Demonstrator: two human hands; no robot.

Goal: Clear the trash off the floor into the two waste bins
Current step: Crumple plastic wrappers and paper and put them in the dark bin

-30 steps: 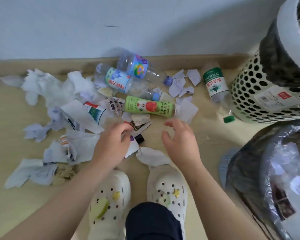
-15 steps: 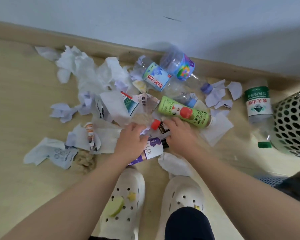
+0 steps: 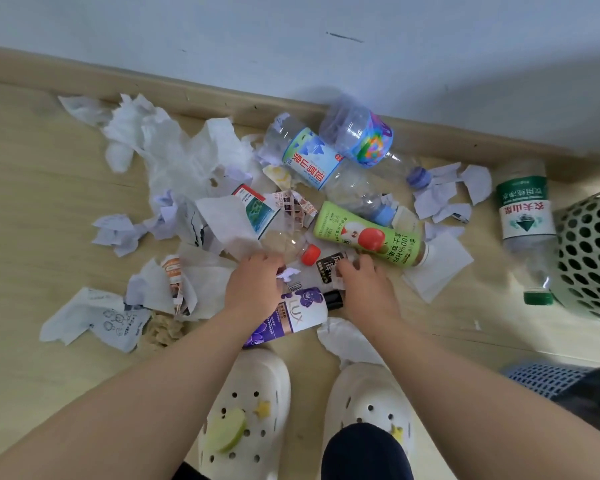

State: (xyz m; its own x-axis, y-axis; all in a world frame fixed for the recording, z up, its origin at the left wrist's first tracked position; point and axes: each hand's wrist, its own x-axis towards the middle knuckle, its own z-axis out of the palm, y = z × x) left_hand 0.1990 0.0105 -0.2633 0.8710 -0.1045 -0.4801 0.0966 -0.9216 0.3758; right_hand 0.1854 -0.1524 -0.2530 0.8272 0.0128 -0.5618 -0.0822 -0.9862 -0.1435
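Trash lies in a heap on the wooden floor by the wall. My left hand (image 3: 255,285) is down in the heap with curled fingers, pinching a small white paper scrap (image 3: 289,273). My right hand (image 3: 364,289) curls over a black-labelled wrapper (image 3: 329,266). A purple Lux bottle (image 3: 291,317) lies under and between my wrists. Just beyond my fingers are a clear bottle with a red cap (image 3: 310,254) and a green apple-juice bottle (image 3: 368,237). The white perforated bin (image 3: 593,251) stands at the right edge. Only a corner of the second bin (image 3: 548,379) shows at lower right.
Two clear bottles, one with a blue label (image 3: 312,161) and one with a rainbow label (image 3: 361,136), lie near the skirting. A green-labelled water bottle (image 3: 525,209) lies beside the white bin. Crumpled tissues (image 3: 174,154) and paper scraps spread to the left. My white clogs (image 3: 250,410) stand close behind.
Both hands have reached forward and down into the heap and closed on small pieces. The view has swung left, so the bins have slid to the right edge.
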